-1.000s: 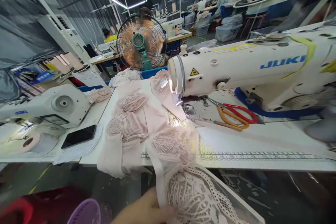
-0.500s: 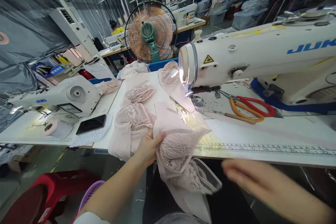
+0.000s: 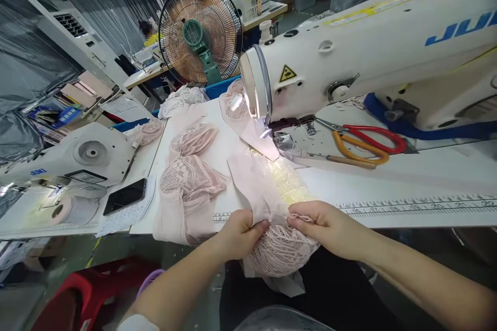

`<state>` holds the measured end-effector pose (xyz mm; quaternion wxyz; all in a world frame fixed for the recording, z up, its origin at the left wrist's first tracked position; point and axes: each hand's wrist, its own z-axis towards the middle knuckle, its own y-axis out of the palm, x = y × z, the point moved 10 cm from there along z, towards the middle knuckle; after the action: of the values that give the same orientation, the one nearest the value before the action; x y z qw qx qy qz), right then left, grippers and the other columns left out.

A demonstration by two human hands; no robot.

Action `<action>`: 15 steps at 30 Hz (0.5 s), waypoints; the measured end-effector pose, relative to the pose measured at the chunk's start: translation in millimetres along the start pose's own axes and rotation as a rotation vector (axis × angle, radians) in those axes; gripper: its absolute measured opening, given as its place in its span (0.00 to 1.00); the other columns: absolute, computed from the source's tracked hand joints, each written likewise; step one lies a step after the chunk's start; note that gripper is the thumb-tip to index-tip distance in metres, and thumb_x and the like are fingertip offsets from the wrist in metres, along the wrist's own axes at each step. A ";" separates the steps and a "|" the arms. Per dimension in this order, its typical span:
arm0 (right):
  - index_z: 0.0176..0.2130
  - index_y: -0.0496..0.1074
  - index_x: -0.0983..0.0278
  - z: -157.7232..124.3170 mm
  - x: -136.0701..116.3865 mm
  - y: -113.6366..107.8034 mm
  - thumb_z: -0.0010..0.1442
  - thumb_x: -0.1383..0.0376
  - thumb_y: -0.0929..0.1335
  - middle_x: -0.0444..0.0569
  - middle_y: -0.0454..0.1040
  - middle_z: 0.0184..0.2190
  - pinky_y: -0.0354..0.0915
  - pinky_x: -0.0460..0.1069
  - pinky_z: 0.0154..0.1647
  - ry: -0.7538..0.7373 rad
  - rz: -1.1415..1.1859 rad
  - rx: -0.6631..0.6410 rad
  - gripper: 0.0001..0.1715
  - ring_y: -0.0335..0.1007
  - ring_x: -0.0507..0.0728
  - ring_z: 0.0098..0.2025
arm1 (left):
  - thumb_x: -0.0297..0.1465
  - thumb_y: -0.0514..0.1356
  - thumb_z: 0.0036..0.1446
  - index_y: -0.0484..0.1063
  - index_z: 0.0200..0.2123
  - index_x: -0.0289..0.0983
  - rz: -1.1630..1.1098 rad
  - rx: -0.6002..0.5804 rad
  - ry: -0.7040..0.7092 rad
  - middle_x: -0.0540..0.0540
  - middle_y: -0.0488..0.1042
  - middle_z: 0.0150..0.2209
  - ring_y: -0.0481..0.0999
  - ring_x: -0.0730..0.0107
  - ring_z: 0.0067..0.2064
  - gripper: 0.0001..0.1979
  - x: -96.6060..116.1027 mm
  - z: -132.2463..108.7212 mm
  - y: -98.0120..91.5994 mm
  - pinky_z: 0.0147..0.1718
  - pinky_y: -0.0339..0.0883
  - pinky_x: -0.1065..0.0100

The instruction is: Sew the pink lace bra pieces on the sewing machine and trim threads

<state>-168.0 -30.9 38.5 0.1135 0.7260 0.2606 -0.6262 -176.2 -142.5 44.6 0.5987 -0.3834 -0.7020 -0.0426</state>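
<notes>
pink lace bra (image 3: 283,252) is at the table's near edge, cup hanging over it, between the hands and touching both; neither is nearer. long axis runs away from the person, wing up on the tabletop (image 3: 404,181). left hand (image 3: 239,234) pinches its left side, right hand (image 3: 324,228) pinches the gathered edge at right. needle of the near juki sewing machine (image 3: 334,67) sits straight beyond. count: one held bra, one pile of lace cups (image 3: 186,178) left, one phone (image 3: 125,196), one fan (image 3: 201,33), two hands.
</notes>
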 end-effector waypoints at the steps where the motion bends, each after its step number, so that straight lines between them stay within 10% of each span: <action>1: 0.21 0.56 0.62 1.1 -0.3 -0.2 0.56 0.52 0.62 0.40 0.53 0.21 0.50 0.47 0.25 0.003 -0.032 0.007 0.21 0.50 0.50 0.24 | 0.47 0.55 0.55 0.74 0.26 0.33 0.015 -0.018 0.007 0.47 0.73 0.26 0.72 0.64 0.32 0.22 2.9 3.1 1.7 0.36 0.66 0.67; 7: 0.21 0.59 0.62 0.8 -6.5 -11.3 0.56 0.52 0.60 0.41 0.57 0.18 0.54 0.47 0.24 -0.039 -0.135 0.153 0.20 0.55 0.52 0.22 | 0.48 0.59 0.50 0.74 0.26 0.33 -0.095 0.041 -0.046 0.47 0.73 0.25 0.71 0.64 0.32 0.22 2.9 5.2 2.8 0.36 0.66 0.68; 15: 0.47 0.72 0.57 -68.9 16.4 -41.8 0.59 0.46 0.61 0.51 0.77 0.38 0.67 0.53 0.39 -0.005 -0.228 0.487 0.25 0.72 0.64 0.43 | 0.42 0.73 0.33 0.75 0.29 0.30 -1.005 0.146 -0.272 0.45 0.75 0.25 0.75 0.65 0.31 0.23 -18.9 -21.3 47.1 0.41 0.66 0.62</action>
<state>-129.9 41.9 42.5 -0.1349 0.6963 0.1820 -0.6811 -131.4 -129.7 15.2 0.4331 0.0411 -0.8717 -0.2254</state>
